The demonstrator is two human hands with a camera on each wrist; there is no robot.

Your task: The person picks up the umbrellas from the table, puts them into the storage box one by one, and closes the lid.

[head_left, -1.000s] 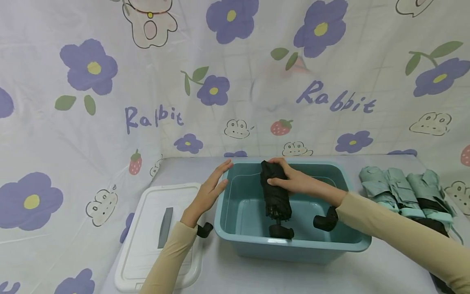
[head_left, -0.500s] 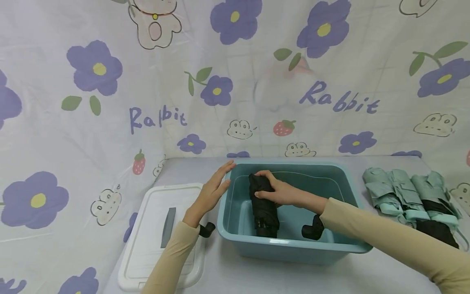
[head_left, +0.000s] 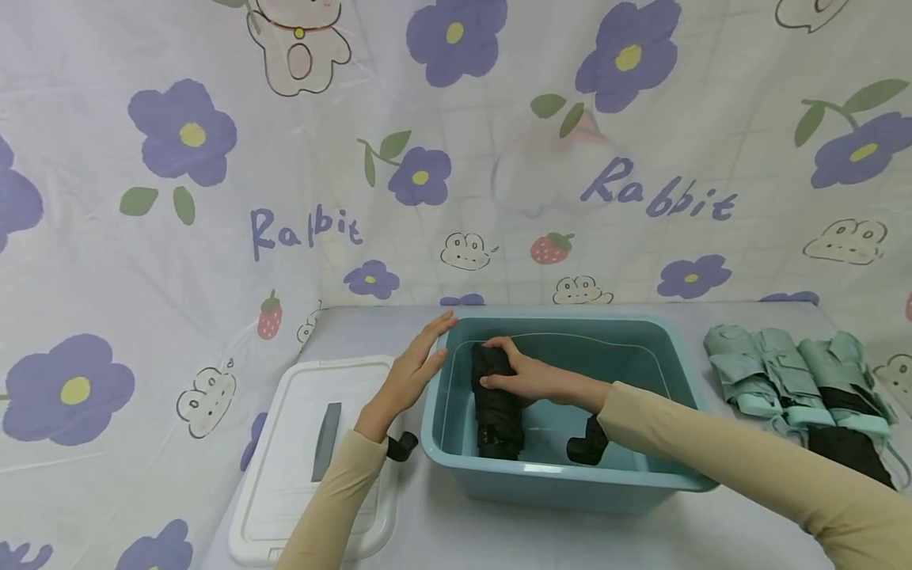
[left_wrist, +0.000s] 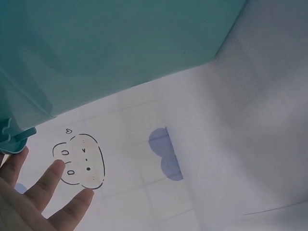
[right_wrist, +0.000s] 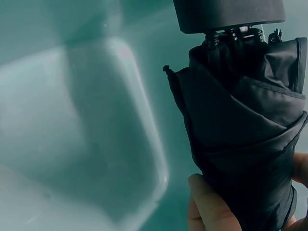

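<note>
Head view: nearest me on the left, 1 white lid (head_left: pixel 288 459) lies on the bench (head_left: pixel 570 538) beside the blue-green bin (head_left: pixel 556 489); my left sleeve (head_left: pixel 335 495) crosses over it. The bin stands uncovered. Visible contents: 1 folded black umbrella (head_left: pixel 498 419), lengthwise front to back, near the left wall. The front wall cuts off its near end; the right wrist view shows a black end piece (right_wrist: pixel 231 17) and rib tips. Part of the bin floor is hidden.

Step in hand, as I judge it: setting the umbrella down along the left side. My right hand (head_left: pixel 520 376) is inside the bin, fingers wrapped around the umbrella's far half. I cannot tell whether the umbrella bears on the floor. My left hand (head_left: pixel 409 372) is at the left rim, fingers extended and parted, gripping nothing; 1 fingertip is against the rim or just beside it.

Next move, as I judge it, calls for: 1. confirm the umbrella is seated; 2. spread the right fingers; 3. lift away without dragging the fabric.

Farther right, outside the bin: 3 pale green bundles (head_left: pixel 780 360) side by side, dark fabric (head_left: pixel 851 453) at their near ends. Farthest: a flower-print curtain (head_left: pixel 456 214).
</note>
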